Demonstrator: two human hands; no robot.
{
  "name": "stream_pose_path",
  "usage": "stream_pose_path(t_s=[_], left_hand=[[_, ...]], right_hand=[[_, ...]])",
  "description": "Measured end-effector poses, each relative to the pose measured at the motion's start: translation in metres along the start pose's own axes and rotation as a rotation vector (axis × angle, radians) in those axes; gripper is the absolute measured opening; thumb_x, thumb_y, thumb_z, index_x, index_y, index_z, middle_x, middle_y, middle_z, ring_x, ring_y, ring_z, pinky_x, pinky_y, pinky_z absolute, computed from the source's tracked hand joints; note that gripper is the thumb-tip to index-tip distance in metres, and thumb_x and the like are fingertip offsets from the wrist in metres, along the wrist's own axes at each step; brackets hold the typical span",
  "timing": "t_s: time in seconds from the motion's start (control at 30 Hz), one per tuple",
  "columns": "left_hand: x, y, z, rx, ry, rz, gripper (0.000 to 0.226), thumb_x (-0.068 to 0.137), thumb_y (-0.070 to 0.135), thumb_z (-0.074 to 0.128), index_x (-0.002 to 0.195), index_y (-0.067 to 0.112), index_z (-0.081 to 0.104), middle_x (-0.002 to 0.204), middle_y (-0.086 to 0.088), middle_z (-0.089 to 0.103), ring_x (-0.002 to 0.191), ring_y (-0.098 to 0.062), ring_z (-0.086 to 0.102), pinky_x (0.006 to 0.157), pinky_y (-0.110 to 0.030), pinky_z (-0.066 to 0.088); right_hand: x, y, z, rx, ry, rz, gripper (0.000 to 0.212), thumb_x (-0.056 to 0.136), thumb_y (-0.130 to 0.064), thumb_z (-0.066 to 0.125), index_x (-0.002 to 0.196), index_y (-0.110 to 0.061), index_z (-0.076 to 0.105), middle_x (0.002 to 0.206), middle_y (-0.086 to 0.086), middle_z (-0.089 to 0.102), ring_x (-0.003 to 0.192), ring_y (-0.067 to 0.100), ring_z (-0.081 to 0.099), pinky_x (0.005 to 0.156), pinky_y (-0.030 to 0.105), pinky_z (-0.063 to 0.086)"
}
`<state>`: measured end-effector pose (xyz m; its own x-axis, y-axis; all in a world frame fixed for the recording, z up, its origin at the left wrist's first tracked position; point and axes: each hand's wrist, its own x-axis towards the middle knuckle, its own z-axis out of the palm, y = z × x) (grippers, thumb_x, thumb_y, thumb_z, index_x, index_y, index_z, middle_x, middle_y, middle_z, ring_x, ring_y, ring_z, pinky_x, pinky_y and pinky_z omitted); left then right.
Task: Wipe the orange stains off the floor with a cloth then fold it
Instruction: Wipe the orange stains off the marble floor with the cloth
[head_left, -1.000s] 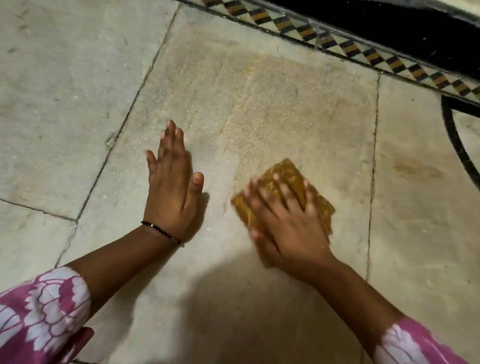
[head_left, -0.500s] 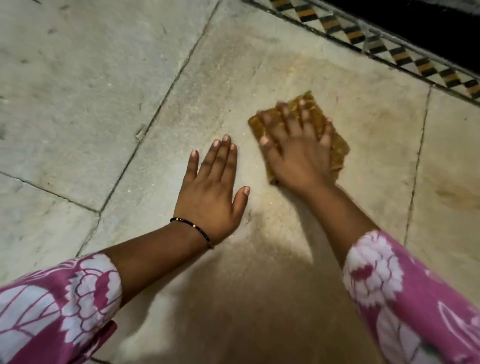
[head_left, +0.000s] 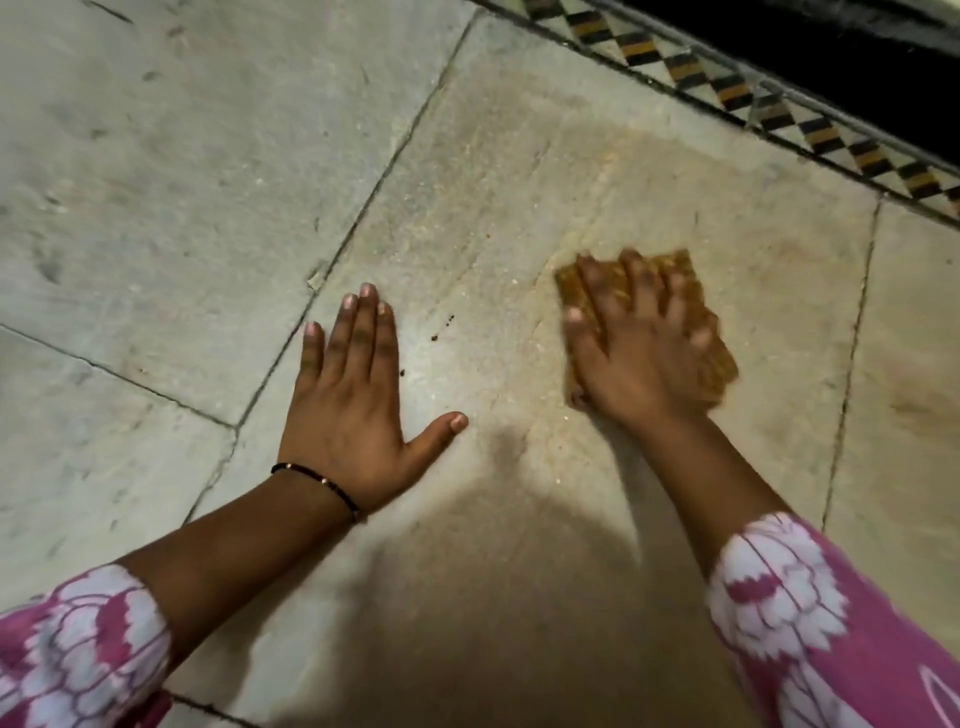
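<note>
A small folded cloth (head_left: 719, 366), stained orange-brown, lies flat on the pale stone floor (head_left: 493, 218). My right hand (head_left: 636, 345) presses down on it with fingers spread, blurred by motion, and covers most of it. My left hand (head_left: 358, 405) rests palm-down on the floor to the left of the cloth, fingers apart, holding nothing. A faint orange film tints the slab around the cloth. A darker orange smear (head_left: 919, 410) shows on the neighbouring slab at the right. A few small dark specks (head_left: 441, 327) lie between my hands.
A patterned border strip (head_left: 727, 88) of black, orange and white runs diagonally at the upper right, with a dark area (head_left: 831, 47) beyond it. Grout lines cross the slabs. My shadow covers the floor below my hands.
My right hand has slid the cloth from nearer the border back toward me and to the right. My left hand has stayed planted on the floor. The view has shifted.
</note>
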<state>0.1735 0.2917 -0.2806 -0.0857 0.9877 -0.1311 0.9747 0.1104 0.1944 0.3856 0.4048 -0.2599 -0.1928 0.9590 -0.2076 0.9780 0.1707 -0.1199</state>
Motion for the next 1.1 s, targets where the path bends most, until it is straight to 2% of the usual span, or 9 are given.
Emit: stream_pose_path(t_s=[0.17,0.3,0.47,0.6,0.63,0.77,0.83,1.0,1.1], left_hand=[[0.0,-0.002,0.002,0.003,-0.003,0.018,0.104,0.079,0.079,0.016,0.147,0.001,0.003,0.157,-0.015,-0.002,0.144,-0.025,-0.006,0.116,-0.048,0.001],[-0.001,-0.004,0.002,-0.01,0.016,0.032,0.107,0.078,0.08,0.022,0.148,0.002,0.005,0.157,-0.015,0.0,0.145,-0.025,-0.004,0.116,-0.048,0.003],[0.001,0.0,0.003,0.003,0.012,0.08,0.096,0.081,0.075,0.02,0.149,0.01,0.004,0.157,-0.012,-0.005,0.144,-0.026,-0.005,0.114,-0.054,0.0],[0.002,0.001,0.004,0.018,-0.004,0.103,0.092,0.082,0.073,0.019,0.15,0.014,0.001,0.158,-0.01,-0.005,0.144,-0.027,-0.007,0.114,-0.055,-0.002],[0.002,0.0,0.003,0.02,-0.003,0.108,0.092,0.082,0.073,0.019,0.15,0.013,0.001,0.158,-0.009,-0.004,0.144,-0.026,-0.007,0.114,-0.054,-0.003],[0.015,0.009,-0.004,0.063,0.012,0.257,0.09,0.083,0.068,0.024,0.149,0.009,0.01,0.158,-0.01,0.002,0.145,-0.023,-0.004,0.114,-0.049,-0.006],[0.03,0.026,-0.007,0.037,0.01,0.318,0.093,0.081,0.07,0.029,0.149,0.009,0.011,0.157,-0.01,0.004,0.144,-0.022,-0.004,0.114,-0.047,-0.007],[0.06,0.075,0.01,0.015,-0.053,0.435,0.097,0.079,0.077,0.016,0.149,0.012,0.0,0.158,-0.007,-0.002,0.145,-0.019,-0.005,0.115,-0.049,-0.007],[0.06,0.079,0.014,0.034,-0.031,0.426,0.098,0.079,0.078,0.017,0.149,0.012,0.001,0.158,-0.005,-0.002,0.145,-0.018,-0.005,0.114,-0.051,-0.007]], right_hand=[[-0.026,-0.064,0.017,-0.095,0.015,-0.28,0.058,0.093,-0.055,0.023,0.146,-0.047,0.0,0.16,0.0,0.002,0.145,0.031,-0.001,0.111,0.062,-0.002],[-0.117,-0.013,0.029,-0.075,-0.022,-0.291,0.061,0.091,-0.054,0.031,0.147,-0.047,0.007,0.159,-0.002,0.012,0.145,0.025,0.007,0.114,0.054,0.002],[-0.138,0.092,0.012,-0.106,-0.035,0.051,0.063,0.088,-0.062,0.019,0.148,-0.043,0.01,0.159,0.0,0.011,0.145,0.022,0.004,0.114,0.054,0.005],[-0.06,0.079,0.003,0.023,0.061,0.465,0.071,0.088,-0.061,0.011,0.15,-0.031,0.0,0.16,0.004,-0.001,0.145,0.027,-0.006,0.113,0.06,0.0],[-0.047,0.065,0.003,0.02,0.071,0.441,0.072,0.088,-0.06,0.01,0.151,-0.027,0.001,0.16,0.007,-0.001,0.145,0.029,-0.005,0.113,0.06,0.0],[-0.062,0.049,0.01,-0.13,0.04,-0.102,0.066,0.092,-0.057,0.013,0.151,-0.031,0.003,0.16,0.001,0.001,0.146,0.022,-0.003,0.114,0.053,-0.008],[-0.084,0.075,0.011,-0.157,0.04,-0.169,0.065,0.09,-0.06,0.016,0.149,-0.038,0.004,0.16,0.0,0.005,0.146,0.023,-0.001,0.115,0.05,-0.008],[-0.055,0.146,-0.007,-0.06,0.108,0.476,0.079,0.086,-0.065,0.014,0.152,-0.024,0.001,0.16,0.009,-0.003,0.146,0.024,-0.009,0.115,0.053,-0.007],[0.01,0.133,-0.018,0.02,0.107,0.584,0.077,0.093,-0.059,0.022,0.151,-0.013,0.002,0.159,0.013,-0.003,0.145,0.027,-0.008,0.116,0.049,-0.006]])
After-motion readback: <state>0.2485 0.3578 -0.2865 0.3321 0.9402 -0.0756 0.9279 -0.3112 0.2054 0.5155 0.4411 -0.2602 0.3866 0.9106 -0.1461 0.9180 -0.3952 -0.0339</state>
